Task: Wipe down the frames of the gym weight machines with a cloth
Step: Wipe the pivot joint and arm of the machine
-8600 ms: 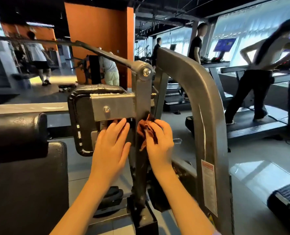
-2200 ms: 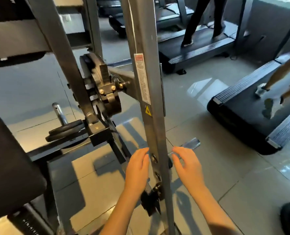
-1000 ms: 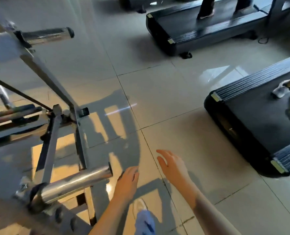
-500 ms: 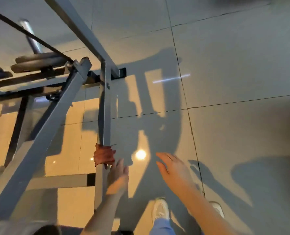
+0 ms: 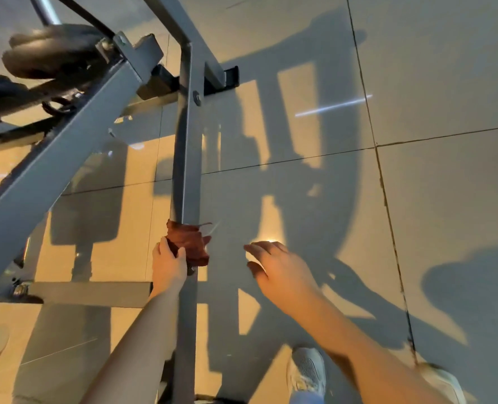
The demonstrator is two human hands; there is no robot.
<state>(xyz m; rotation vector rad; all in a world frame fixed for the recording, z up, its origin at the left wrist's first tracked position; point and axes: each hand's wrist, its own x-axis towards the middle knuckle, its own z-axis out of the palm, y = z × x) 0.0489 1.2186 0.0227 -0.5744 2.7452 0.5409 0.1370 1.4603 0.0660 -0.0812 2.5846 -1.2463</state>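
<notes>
Rust-brown cloth (image 5: 190,245) wraps the grey frame bar (image 5: 187,158) under my left hand (image 5: 167,265), which grips it there, while my right hand (image 5: 280,271) hovers beside it, fingers spread, holding nothing.

Left hand (image 5: 167,265) grips cloth (image 5: 189,242) around frame bar (image 5: 187,158).

My cloth (image 5: 189,246) is rust-brown, the frame (image 5: 187,158) grey, the plates (image 5: 49,51) black, the floor (image 5: 446,199) grey tile, my shoe (image 5: 306,371) white.
</notes>
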